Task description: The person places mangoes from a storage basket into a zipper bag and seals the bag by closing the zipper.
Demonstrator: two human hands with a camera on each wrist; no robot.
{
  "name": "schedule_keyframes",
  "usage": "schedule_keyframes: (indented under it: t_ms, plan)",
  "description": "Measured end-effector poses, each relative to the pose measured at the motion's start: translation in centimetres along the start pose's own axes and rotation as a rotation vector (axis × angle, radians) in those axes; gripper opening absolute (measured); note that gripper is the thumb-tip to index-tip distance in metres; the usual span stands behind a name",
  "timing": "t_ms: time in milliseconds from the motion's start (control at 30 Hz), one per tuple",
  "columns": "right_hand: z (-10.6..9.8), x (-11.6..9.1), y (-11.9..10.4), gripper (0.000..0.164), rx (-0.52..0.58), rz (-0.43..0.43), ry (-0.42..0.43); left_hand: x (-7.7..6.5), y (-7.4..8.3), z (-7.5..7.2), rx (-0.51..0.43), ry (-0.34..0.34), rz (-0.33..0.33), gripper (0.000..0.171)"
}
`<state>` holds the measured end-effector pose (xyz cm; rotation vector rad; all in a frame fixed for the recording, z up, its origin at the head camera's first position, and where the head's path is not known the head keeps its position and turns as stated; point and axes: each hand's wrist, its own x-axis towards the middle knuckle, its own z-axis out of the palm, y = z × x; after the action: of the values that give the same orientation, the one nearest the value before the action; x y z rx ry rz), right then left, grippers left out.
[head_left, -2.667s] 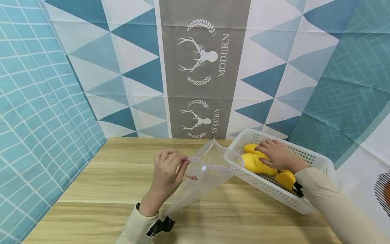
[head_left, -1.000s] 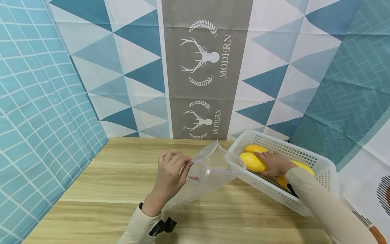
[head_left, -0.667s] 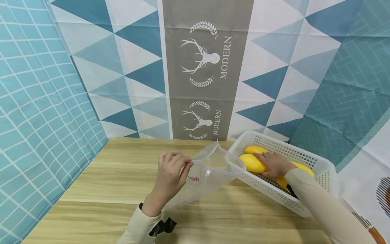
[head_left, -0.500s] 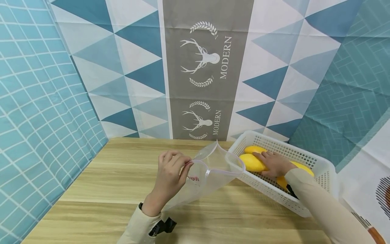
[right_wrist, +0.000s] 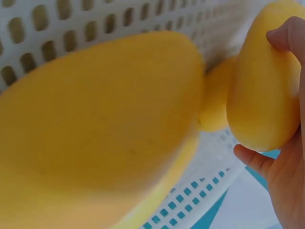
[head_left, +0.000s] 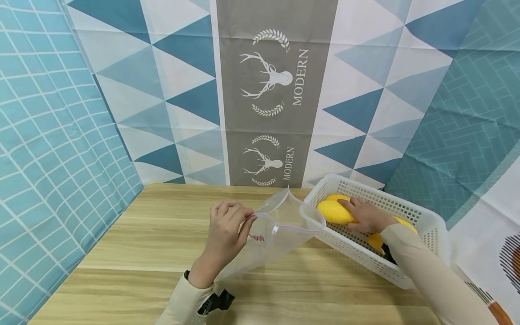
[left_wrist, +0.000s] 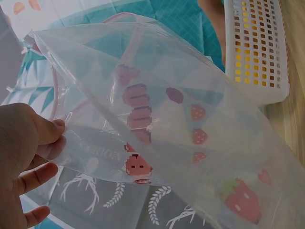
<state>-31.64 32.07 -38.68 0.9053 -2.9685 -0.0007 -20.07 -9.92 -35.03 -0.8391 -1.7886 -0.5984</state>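
The right hand [head_left: 369, 217] grips a yellow fruit [head_left: 334, 212], fingers and thumb curled round it, at the left end of the white basket [head_left: 367, 258]. The fruit's long axis runs roughly left to right, its free end facing the gaping clear bag [head_left: 280, 246] just to the left. The left hand [head_left: 227, 231], farther from the fruit, pinches the bag's rim above the table [head_left: 142, 253].

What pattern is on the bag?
The bag shows pinkish-red strawberries, among others; best in left wrist view.
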Motion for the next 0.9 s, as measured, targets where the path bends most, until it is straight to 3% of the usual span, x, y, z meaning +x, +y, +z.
schedule_keyframes:
  t_ms: [267,567,900]
  plan:
    - [-1.6,-0.4,-0.1,0.073,0.045,0.024,0.098,0.0,0.0,-0.1,0.0,0.001,-0.002,0.032]
    - [-3.3,-1.5,0.4,0.073,0.047,0.053,0.15,0.1,0.0,-0.2,-0.002,0.005,-0.003,0.033]
    - [-5.7,-2.8,0.1,0.076,0.026,-0.023,0.27,0.3,-0.1,-0.2,-0.007,0.011,-0.007,0.031]
